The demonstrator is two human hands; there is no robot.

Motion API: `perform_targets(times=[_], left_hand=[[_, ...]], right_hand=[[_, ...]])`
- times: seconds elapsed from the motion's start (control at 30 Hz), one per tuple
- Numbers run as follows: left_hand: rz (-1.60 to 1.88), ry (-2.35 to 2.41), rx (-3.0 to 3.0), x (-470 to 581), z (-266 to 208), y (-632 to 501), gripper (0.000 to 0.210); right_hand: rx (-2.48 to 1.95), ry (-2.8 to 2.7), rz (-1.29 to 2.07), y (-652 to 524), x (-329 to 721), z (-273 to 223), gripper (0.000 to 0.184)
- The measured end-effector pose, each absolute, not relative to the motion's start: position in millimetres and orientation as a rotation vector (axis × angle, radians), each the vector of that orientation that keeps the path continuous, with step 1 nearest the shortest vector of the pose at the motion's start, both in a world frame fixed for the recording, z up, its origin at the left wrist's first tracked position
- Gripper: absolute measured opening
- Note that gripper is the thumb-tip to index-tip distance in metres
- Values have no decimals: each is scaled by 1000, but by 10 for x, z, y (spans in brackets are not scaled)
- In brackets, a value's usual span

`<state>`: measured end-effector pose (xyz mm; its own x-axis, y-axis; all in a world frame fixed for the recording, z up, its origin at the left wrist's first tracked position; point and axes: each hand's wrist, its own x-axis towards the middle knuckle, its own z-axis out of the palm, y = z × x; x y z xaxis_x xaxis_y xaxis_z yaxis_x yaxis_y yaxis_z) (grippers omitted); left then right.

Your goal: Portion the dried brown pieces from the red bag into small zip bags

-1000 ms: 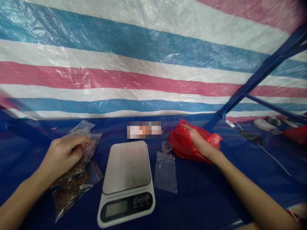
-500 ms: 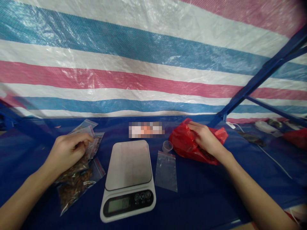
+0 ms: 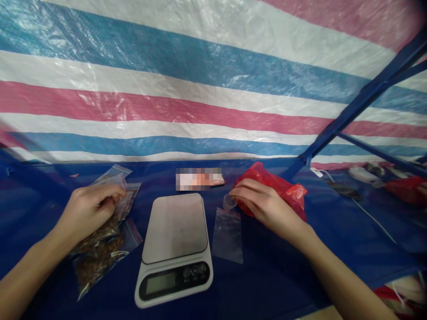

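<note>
My left hand is closed in a pinch on the top edge of a clear zip bag. That bag lies on several others filled with small brown pieces. To the right, my right hand has its fingers together, with the tips at the rim of a small clear plastic cup. The thumb is hidden. Behind this hand lies a crumpled red plastic bag. A flat, seemingly empty zip bag sits just below the cup. Between my hands stands a white kitchen scale with a bare plate.
Behind the scale lies a small blurred-out item. The blue table meets a striped tarpaulin at the back. A blue metal frame slants up at the right, with a white cable and other bags beyond.
My right hand has come out of the red bag and moved left to the cup. The red bag has shifted a little. My left hand keeps its pinch on the zip bag.
</note>
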<state>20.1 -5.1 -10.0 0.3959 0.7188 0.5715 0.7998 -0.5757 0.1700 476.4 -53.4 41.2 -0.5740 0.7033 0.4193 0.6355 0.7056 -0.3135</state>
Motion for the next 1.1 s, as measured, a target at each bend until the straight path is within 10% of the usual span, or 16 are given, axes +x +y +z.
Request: perform_targets(times=[0.87,1.1], left_hand=[[-1007,-1359,-2471,86,-184,3,27],[-1022,-1421,-2466,176,-67,-42,26]], right_hand=[[-1550,-2324,372,-687,6039,146,24],[-1577,-2445,314,-705,5837,97,51]])
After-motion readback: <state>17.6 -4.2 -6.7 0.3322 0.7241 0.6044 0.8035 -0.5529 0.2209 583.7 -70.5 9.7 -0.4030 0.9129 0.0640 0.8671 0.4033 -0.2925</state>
